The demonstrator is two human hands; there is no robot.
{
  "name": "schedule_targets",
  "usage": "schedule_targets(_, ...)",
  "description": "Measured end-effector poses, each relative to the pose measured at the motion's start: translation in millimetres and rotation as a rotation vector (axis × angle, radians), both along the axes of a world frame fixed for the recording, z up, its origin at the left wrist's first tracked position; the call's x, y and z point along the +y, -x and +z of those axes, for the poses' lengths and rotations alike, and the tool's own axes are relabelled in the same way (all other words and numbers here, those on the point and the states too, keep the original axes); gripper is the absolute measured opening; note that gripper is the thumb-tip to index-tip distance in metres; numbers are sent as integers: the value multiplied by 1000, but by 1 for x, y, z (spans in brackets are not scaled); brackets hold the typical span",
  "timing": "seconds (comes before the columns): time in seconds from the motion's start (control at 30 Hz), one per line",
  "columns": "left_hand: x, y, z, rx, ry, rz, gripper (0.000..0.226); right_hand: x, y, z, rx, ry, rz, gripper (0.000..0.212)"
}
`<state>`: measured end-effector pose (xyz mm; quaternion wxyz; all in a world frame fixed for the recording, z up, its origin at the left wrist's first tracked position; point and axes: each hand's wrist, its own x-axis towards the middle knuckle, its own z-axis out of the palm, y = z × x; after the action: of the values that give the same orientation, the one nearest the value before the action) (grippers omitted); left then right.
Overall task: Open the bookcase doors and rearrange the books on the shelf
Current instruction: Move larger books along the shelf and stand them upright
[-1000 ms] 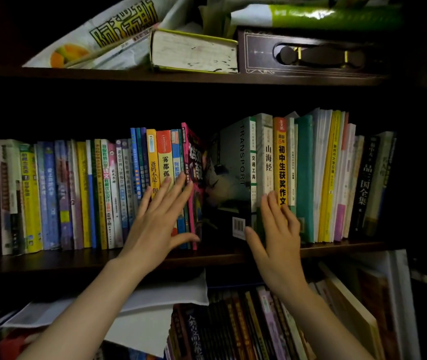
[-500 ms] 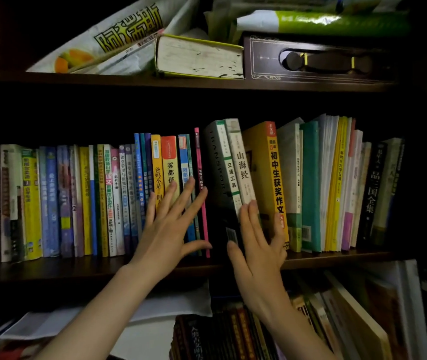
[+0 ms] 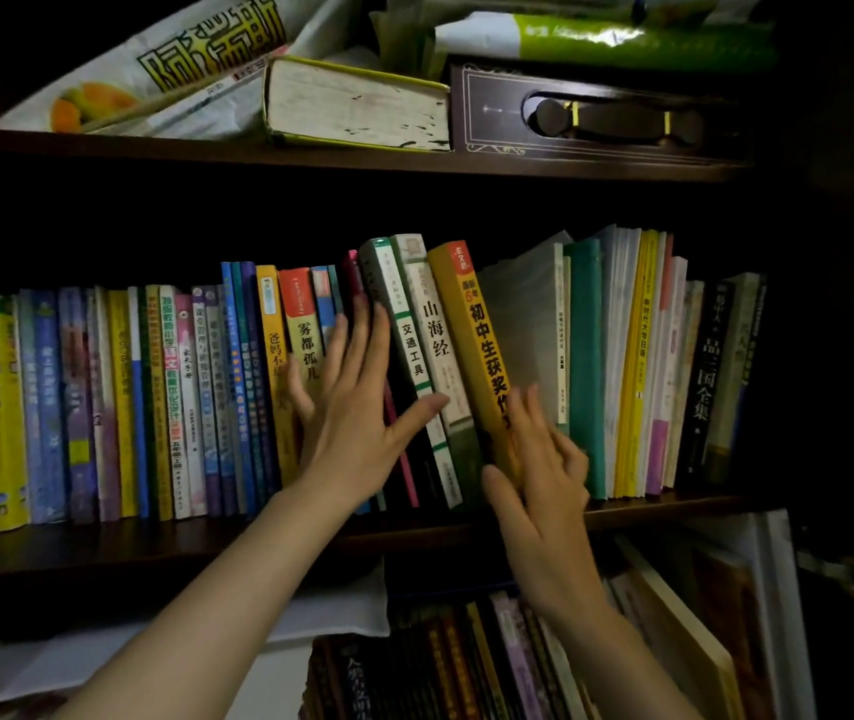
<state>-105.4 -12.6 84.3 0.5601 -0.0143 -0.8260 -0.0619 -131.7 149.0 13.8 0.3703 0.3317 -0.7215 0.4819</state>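
Head view: yellow book (image 3: 471,350) spine-out, top tilted left, between flat open-gripped left hand (image 3: 357,413) and right hand (image 3: 544,475).

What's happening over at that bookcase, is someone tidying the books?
Yes, a person is straightening the books on the middle shelf. The left hand lies flat with spread fingers against the spines of the upright row, its thumb touching the white-and-green book. The right hand presses with straight fingers at the base of the yellow book. That book and its two neighbours lean to the left; the books on either side stand upright.
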Motion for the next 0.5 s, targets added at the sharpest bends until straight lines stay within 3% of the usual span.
schedule_targets(0.1, 4, 7, 1, -10, 18, 42, 103, 6, 10, 0, -68, -58, -4, 62)
schedule_targets(0.5, -16, -1, 20, -89, 184, 53, 103, -14, -9, 4, -102, -247, 75, 64)
